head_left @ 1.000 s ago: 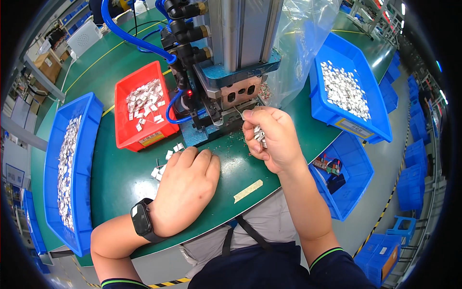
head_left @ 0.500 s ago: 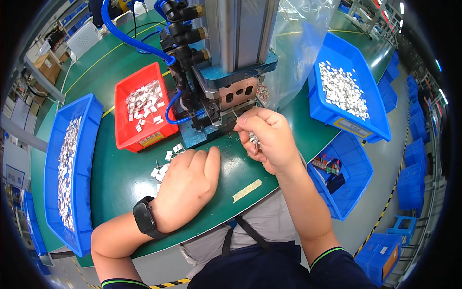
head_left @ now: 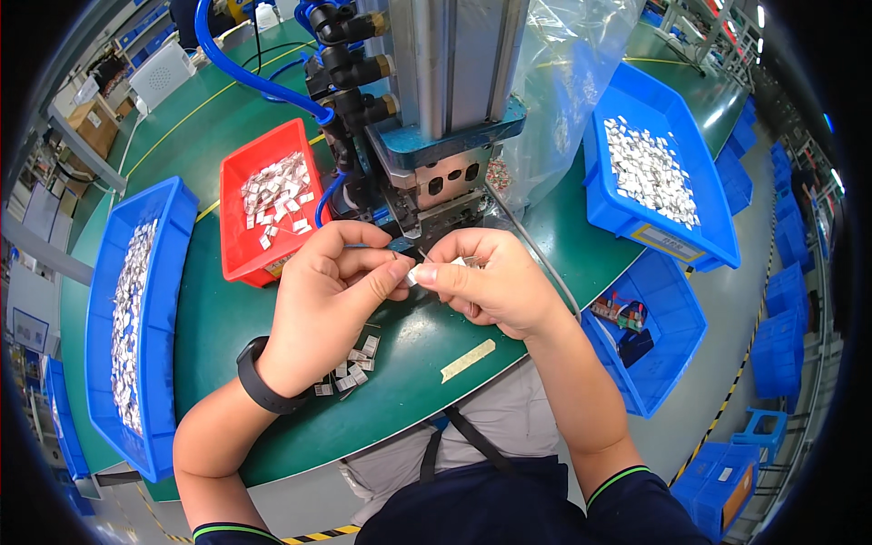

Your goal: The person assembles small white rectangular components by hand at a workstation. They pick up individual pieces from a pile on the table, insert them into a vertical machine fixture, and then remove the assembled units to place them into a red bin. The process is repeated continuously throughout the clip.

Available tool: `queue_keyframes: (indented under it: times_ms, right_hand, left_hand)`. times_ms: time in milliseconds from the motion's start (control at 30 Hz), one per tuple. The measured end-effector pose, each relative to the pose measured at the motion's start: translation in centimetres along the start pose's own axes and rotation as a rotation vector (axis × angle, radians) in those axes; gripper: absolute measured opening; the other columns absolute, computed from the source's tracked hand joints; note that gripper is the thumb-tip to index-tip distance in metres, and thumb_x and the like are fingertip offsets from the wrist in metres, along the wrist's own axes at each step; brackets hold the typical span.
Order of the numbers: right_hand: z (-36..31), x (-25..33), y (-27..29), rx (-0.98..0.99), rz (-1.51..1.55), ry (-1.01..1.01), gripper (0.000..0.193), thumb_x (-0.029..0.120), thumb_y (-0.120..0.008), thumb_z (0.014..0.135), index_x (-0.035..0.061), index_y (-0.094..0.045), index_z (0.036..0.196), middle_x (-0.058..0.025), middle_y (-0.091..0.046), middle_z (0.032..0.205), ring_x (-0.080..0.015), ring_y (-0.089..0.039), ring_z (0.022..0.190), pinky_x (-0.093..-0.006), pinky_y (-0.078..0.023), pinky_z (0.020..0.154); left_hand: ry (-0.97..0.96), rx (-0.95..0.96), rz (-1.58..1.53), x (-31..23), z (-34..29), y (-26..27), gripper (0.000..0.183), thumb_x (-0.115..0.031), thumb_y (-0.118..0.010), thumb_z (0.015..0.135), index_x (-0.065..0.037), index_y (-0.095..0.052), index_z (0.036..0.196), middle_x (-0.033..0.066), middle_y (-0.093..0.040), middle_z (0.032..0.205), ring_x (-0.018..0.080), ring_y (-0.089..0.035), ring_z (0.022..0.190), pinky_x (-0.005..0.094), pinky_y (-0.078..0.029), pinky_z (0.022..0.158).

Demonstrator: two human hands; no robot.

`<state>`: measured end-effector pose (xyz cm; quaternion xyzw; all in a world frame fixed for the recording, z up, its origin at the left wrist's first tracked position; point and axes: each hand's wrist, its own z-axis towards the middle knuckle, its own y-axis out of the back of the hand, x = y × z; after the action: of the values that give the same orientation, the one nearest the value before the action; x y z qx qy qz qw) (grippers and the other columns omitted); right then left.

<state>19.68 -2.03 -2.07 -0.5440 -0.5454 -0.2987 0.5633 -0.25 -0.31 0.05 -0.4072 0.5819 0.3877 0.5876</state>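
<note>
At a green worktable (head_left: 413, 386), a pneumatic press (head_left: 447, 136) stands on the far side of a worker's meeting hands, flanked by a blue bin (head_left: 595, 204) at right and a red bin (head_left: 238, 259) at left. The left hand (head_left: 318, 282) and right hand (head_left: 498, 282) pinch one small white block (head_left: 412, 275), neither hand nearer, just on the near side of the press; its long axis is too covered to tell. More white pieces (head_left: 470, 262) sit in the right hand's curled grasp; loose blocks (head_left: 352, 368) lie near the left wrist.
</note>
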Motion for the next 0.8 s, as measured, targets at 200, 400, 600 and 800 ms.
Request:
queue_keyframes:
  times_ms: [200, 400, 600, 800]
  right_hand:
    - [0.0, 0.1, -0.2, 0.007, -0.028, 0.015, 0.016, 0.016, -0.07, 0.087, 0.001, -0.066, 0.083, -0.0003, -0.057, 0.062, -0.0015, -0.043, 0.045, -0.0176, -0.028, 0.039]
    - [0.0, -0.2, 0.2, -0.152, 0.212, 0.113, 0.013, 0.011, -0.068, 0.086, 0.0011, -0.064, 0.079, -0.0015, -0.057, 0.062, -0.0023, -0.044, 0.044, -0.0181, -0.028, 0.037]
    - [0.5, -0.1, 0.4, -0.262, 0.283, 0.176, 0.018, 0.013, -0.068, 0.085, 0.0008, -0.06, 0.074, -0.0013, -0.053, 0.059, -0.0028, -0.041, 0.042, -0.0194, -0.026, 0.034]
    - [0.8, 0.0, 0.6, -0.311, 0.263, 0.169, 0.02, 0.014, -0.065, 0.086, -0.0002, -0.058, 0.074, -0.0015, -0.052, 0.059, -0.0039, -0.039, 0.041, -0.0207, -0.025, 0.034]
  left_hand:
    - [0.001, -0.01, -0.117, 0.2, -0.1, -0.2, 0.021, -0.003, -0.064, 0.091, 0.001, -0.05, 0.107, 0.0109, -0.066, 0.093, 0.0173, -0.067, 0.082, 0.0291, -0.057, 0.074]
    - [-0.074, -0.072, 0.063, 0.2, -0.6, -0.3, 0.018, -0.004, -0.062, 0.091, -0.002, -0.051, 0.105, 0.0052, -0.06, 0.089, 0.0113, -0.061, 0.077, 0.0252, -0.051, 0.067]
    - [-0.595, 0.222, 0.841, 1.6, -1.2, -0.9, 0.015, 0.002, -0.066, 0.077, -0.002, -0.06, 0.091, 0.0126, -0.061, 0.089, 0.0304, -0.058, 0.082, 0.0383, -0.046, 0.074]
    - [-0.675, 0.291, 0.986, 2.3, -1.6, -1.1, 0.02, 0.0, -0.068, 0.073, -0.002, -0.061, 0.092, 0.0116, -0.059, 0.093, 0.03, -0.057, 0.083, 0.0389, -0.046, 0.075]
